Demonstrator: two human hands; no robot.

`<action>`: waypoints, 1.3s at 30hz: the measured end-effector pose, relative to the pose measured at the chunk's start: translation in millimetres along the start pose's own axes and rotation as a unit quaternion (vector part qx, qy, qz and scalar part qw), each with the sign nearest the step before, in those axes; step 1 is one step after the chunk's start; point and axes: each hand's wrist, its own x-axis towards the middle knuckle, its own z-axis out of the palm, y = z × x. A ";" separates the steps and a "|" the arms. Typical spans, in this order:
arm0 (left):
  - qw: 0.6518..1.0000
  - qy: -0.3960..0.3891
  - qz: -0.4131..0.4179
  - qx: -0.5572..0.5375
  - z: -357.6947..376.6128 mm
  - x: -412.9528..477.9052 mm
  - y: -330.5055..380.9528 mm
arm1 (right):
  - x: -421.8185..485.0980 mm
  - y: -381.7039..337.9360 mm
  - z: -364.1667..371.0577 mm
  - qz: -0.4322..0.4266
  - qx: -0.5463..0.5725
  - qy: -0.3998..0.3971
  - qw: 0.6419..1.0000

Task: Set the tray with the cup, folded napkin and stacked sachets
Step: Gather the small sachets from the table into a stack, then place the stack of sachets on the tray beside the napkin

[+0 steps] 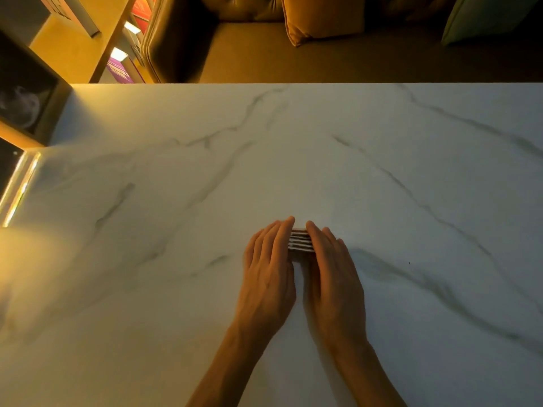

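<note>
Two flat hands, the left hand [269, 274] and the right hand [333, 277], press from either side, fingers straight and together, on a small stack of white sachets [300, 241] lying near the middle of the white marble surface [176, 230].

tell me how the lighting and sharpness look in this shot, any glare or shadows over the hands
Head view: dim, warm orange light with a bright glare patch at the left edge of the marble table; soft shadow falls right of the right hand; left hand and sachets are slightly soft, wide-angle bending shows at the edges.
</note>
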 end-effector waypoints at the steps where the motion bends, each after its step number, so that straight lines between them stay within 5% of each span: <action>1: 1.000 0.003 0.002 0.010 1.2 0.6 0.1 | 0.8 0.1 -0.1 0.008 0.006 -0.003 1.000; 8: 0.999 0.029 0.008 -0.041 3.8 3.6 -16.3 | 5.5 4.9 -3.2 0.033 0.087 0.026 0.995; 11: 0.995 0.022 -0.023 -0.092 -2.9 6.6 -16.5 | 14.7 -1.1 -10.6 0.110 0.150 0.006 0.982; 14: 0.970 -0.021 -0.146 -0.194 -23.5 13.8 -4.1 | 26.1 -15.8 -40.4 0.217 0.293 -0.093 0.927; 18: 0.849 -0.088 -0.353 -0.383 -65.2 6.5 31.6 | 21.4 -33.4 -87.5 0.317 0.407 -0.166 0.840; 24: 0.782 -0.156 -0.401 -0.451 -128.3 -31.3 84.2 | -33.2 -69.7 -134.7 0.396 0.523 -0.161 0.737; 29: 0.783 -0.202 -0.398 -0.433 -147.6 -48.7 111.7 | -71.0 -88.2 -163.5 0.448 0.583 -0.142 0.662; 33: 0.860 -0.227 -0.306 -0.338 -145.6 -61.6 134.7 | -87.5 -89.7 -185.9 0.438 0.538 -0.134 0.708; 39: 0.909 -0.209 -0.273 -0.237 -127.8 -82.4 170.4 | -101.0 -85.5 -205.6 0.280 0.268 -0.157 0.908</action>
